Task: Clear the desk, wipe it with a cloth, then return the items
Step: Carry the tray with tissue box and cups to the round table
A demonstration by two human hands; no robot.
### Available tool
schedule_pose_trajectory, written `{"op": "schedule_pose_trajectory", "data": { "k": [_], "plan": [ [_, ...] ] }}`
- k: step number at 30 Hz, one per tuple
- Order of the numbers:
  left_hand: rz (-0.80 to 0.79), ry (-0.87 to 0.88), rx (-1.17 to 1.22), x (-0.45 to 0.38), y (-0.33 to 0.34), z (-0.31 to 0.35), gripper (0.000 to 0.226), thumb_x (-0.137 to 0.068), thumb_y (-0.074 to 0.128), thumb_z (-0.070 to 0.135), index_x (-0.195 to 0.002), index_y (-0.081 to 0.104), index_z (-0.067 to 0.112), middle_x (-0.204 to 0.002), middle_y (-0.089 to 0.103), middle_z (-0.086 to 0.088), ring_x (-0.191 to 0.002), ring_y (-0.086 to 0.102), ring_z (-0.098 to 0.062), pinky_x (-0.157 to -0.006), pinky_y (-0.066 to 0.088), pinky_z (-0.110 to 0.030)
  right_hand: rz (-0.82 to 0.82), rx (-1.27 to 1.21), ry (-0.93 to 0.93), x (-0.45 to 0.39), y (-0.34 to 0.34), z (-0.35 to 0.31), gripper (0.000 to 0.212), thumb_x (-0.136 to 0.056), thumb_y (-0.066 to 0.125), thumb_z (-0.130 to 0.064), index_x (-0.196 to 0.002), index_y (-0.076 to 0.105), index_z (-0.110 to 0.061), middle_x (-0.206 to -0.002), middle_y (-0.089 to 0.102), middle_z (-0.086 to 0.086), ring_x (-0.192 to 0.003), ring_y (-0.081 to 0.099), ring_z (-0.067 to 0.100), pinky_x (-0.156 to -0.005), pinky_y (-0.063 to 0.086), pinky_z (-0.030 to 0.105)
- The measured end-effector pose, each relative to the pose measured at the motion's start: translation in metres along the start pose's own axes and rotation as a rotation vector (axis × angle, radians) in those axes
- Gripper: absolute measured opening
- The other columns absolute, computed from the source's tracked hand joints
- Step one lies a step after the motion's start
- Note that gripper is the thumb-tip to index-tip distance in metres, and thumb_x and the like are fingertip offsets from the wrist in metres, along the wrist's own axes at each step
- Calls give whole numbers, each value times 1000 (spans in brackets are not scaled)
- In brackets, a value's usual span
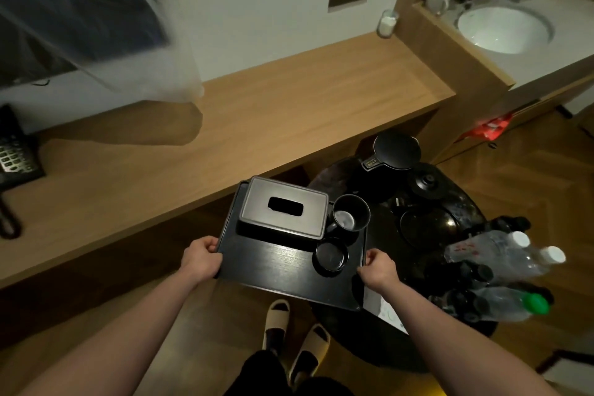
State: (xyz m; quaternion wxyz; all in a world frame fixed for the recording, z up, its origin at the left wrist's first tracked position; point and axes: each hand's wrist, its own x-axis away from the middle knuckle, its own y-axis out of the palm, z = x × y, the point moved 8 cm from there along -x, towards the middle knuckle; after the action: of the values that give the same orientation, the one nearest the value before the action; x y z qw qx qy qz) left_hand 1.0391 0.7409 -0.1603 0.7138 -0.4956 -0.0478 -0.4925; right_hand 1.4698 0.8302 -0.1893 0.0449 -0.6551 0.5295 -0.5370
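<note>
both hands grip the flat black wooden tray (283, 270), my left hand (201, 259) and right hand (379, 268) curled over opposite edges, held between wooden desk (257, 106) and dark round table (450, 235). stiff, loaded, likely top-heavy: grey tissue box (284, 206) and black mug (348, 214) may slide.

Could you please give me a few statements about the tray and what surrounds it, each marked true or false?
1. Both hands hold the black tray, the left hand and right hand at opposite edges. True.
2. The tissue box lies on the wooden desk. False: it sits on the tray.
3. A black mug stands on the tray beside the tissue box. True.
4. The telephone is on the tray. False: it is at the desk's left end.
5. Plastic bottles lie to the right of the tray. True.
</note>
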Motion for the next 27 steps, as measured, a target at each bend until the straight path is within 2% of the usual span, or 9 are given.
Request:
{"op": "schedule_pose_trajectory", "data": {
  "k": [4,7,12,17,19,22,27],
  "plan": [
    [-16,-27,9,-15,13,4,22,-93,66,4,-98,69,26,-96,67,4,-97,63,-21,-88,56,-41,10,-3,3,-21,-3,-1,9,-83,68,-9,-92,65,-9,-83,65,5,-90,63,27,-80,48,33],
    [-37,-32,25,-26,21,4,22,-93,67,4,-100,68,26,-98,67,3,-99,64,-22,-88,56,-41,5,11,2,-30,-1,-3,10,-84,69,-10,-87,63,-17,-89,67,4,-95,64,27,-82,47,30],
    [-56,-40,16,-46,29,8,21,-94,67,5,-103,68,23,-100,67,1,-102,63,-23,-91,55,-43,24,-8,16,-41,5,-3,14,-85,71,-13,-94,65,-22,-91,67,3,-104,67,29,-86,50,31],
    [-78,-39,-28,-65,33,15,23,-95,66,5,-109,66,23,-106,65,0,-105,62,-23,-93,56,-45,56,-24,59,-43,13,2,13,-86,70,-13,-98,72,-17,-100,73,9,-100,68,29,-81,50,31],
    [-86,-17,-42,-72,35,19,24,-95,65,4,-111,66,22,-104,64,1,-105,61,-23,-91,56,-43,73,-41,78,-42,16,5,8,-86,70,-14,-90,69,-20,-98,72,8,-98,67,29,-80,50,32],
    [-98,0,-71,-81,37,22,21,-94,66,4,-108,67,19,-101,64,1,-103,62,-23,-90,56,-43,133,-69,96,-44,15,7,14,-81,66,-9,-78,61,-22,-92,72,7,-92,67,29,-76,48,30],
    [-90,21,-95,-91,42,23,20,-93,67,6,-99,68,24,-97,67,2,-100,64,-24,-92,57,-46,175,-108,100,-48,12,8,16,-80,68,-6,-88,68,-21,-85,69,-1,-87,66,22,-76,47,28]
  ]
}}
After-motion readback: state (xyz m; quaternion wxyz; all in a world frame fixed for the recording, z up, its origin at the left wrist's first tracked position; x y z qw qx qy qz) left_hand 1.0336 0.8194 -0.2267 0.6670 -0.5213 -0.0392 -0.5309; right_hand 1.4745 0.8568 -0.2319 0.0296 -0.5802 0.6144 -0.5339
